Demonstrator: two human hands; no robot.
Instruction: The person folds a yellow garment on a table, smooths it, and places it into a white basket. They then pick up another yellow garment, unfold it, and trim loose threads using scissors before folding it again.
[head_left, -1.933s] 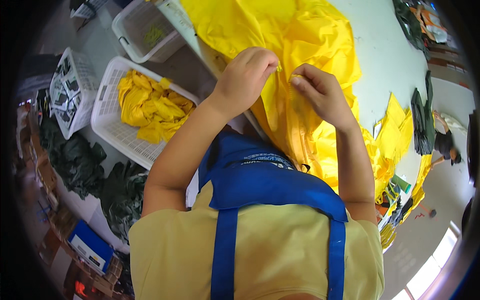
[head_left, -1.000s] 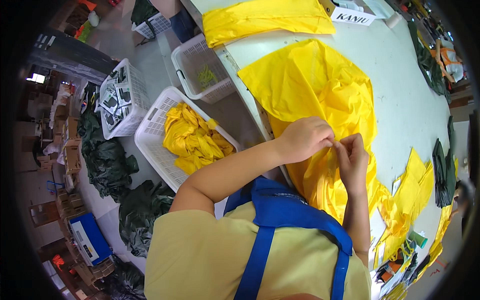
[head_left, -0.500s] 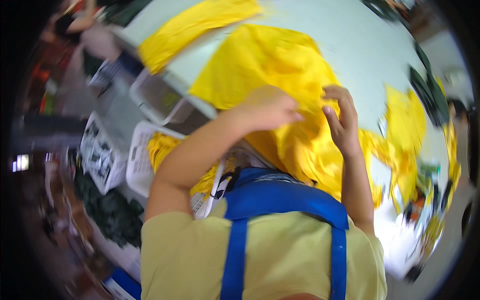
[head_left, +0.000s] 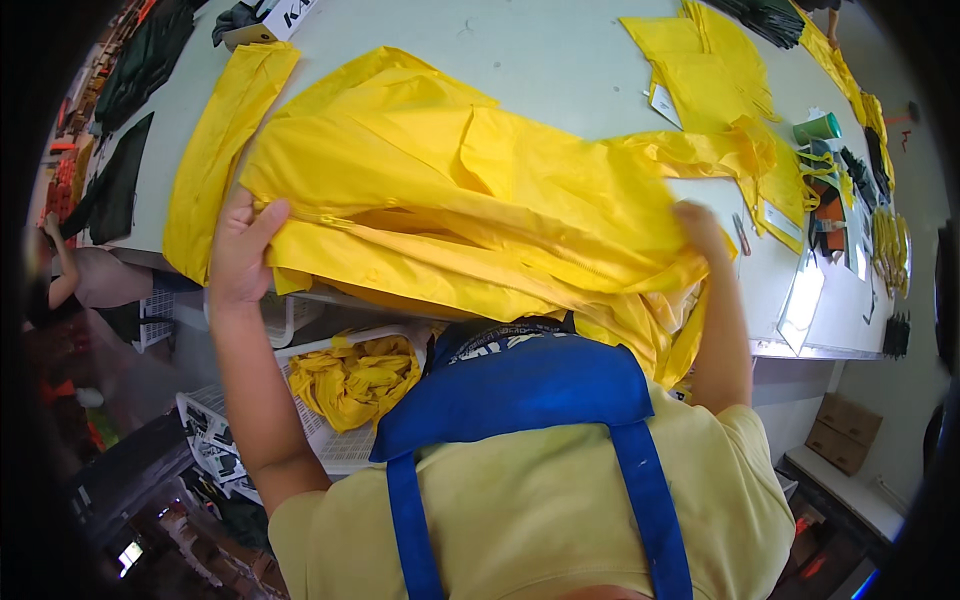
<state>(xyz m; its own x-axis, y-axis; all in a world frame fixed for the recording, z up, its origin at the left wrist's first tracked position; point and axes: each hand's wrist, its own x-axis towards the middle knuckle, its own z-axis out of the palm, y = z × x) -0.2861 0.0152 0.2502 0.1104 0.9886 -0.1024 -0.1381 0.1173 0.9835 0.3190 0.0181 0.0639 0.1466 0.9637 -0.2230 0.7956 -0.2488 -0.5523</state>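
A yellow zippered jacket (head_left: pixel 420 170) of thin, shiny fabric lies spread along the near edge of the table, its zipped opening running lengthwise toward me. At its left end my left hand (head_left: pixel 243 245) pinches the edge, thumb on top and fingers behind the cloth. My right hand (head_left: pixel 705 230) is curled at the right end of the jacket, slightly blurred, with fabric bunched beside it; its fingertips are partly hidden. The jacket's lower part hangs over the table edge against my blue apron (head_left: pixel 520 390).
A folded yellow piece (head_left: pixel 225 150) lies left of the jacket, and more yellow pieces (head_left: pixel 710 65) lie far right. Small tools and a green cup (head_left: pixel 818 128) sit at the table's right. Below the edge stands a white basket (head_left: pixel 345 455) holding crumpled yellow cloth.
My hands have moved apart, left hand to the left end and right hand to the right end. The jacket is now stretched out sideways between them. The view has turned.
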